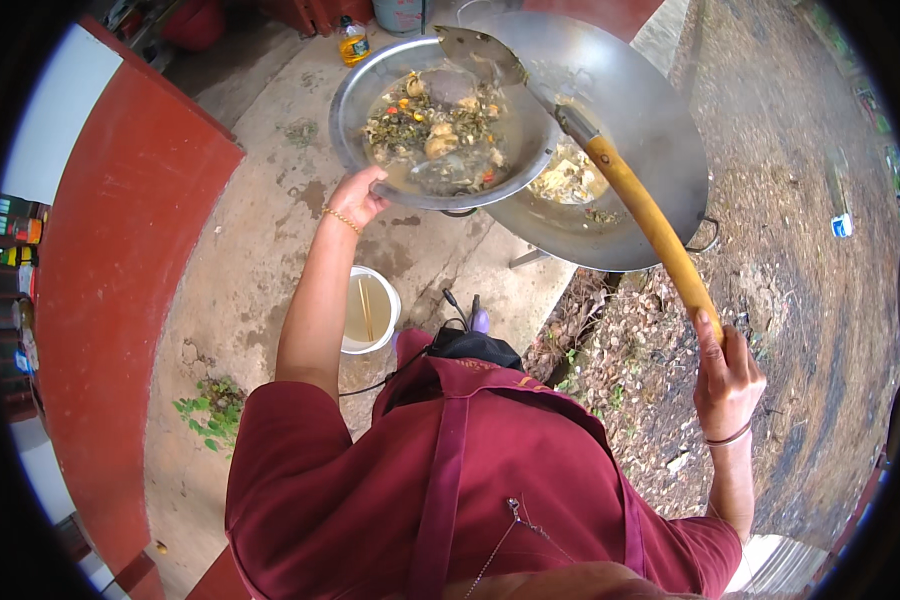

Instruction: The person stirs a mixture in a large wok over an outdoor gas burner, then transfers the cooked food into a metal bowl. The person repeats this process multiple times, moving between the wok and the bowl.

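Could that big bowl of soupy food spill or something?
Maybe. The left hand grips the full metal bowl by only one rim, so it might tip onto the concrete floor. The right hand holds the long ladle far from its scoop, so food could drip between bowl and wok.

We cannot see the near rim of the wok (650, 120): the metal bowl (370, 75) covers it, along with part of the food inside. Our left hand (358, 196) hides its fingers under the bowl's edge. Beyond the wok, a bottle (353, 42) and a grey container (402, 14) are cut by the top edge. The small blue item (842, 226) right of the wok is too tiny to identify.
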`<state>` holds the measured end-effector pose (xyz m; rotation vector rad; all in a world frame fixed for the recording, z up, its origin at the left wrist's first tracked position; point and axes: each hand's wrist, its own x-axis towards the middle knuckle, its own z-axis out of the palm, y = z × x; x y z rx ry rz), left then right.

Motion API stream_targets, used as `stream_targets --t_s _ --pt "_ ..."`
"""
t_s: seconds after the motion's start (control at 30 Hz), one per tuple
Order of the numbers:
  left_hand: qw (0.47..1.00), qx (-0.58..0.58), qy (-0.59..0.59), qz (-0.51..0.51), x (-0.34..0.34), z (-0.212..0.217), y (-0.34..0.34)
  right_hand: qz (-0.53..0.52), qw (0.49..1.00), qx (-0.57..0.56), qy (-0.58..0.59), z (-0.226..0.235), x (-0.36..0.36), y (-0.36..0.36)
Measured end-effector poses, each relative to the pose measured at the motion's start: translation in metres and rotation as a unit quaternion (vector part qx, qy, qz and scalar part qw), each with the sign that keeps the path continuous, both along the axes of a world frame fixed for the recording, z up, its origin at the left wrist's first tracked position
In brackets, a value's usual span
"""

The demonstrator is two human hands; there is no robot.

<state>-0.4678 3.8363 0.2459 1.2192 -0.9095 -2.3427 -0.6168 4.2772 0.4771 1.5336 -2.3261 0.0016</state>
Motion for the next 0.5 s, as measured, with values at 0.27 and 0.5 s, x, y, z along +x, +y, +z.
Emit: stream_targets --t_s 0.27,0.5 --pt "1.0 0.003 0.007 -0.005 -0.001 -0.006 -0.003 -0.093 0.97 -0.093 -0.204 0.005 -0.005 0.023" --pt "1.0 -0.003 -0.004 -0.029 0.002 -0.017 -0.014 -0.259 0.781 -0.088 -0.562 0.034 -0.054 0.038"
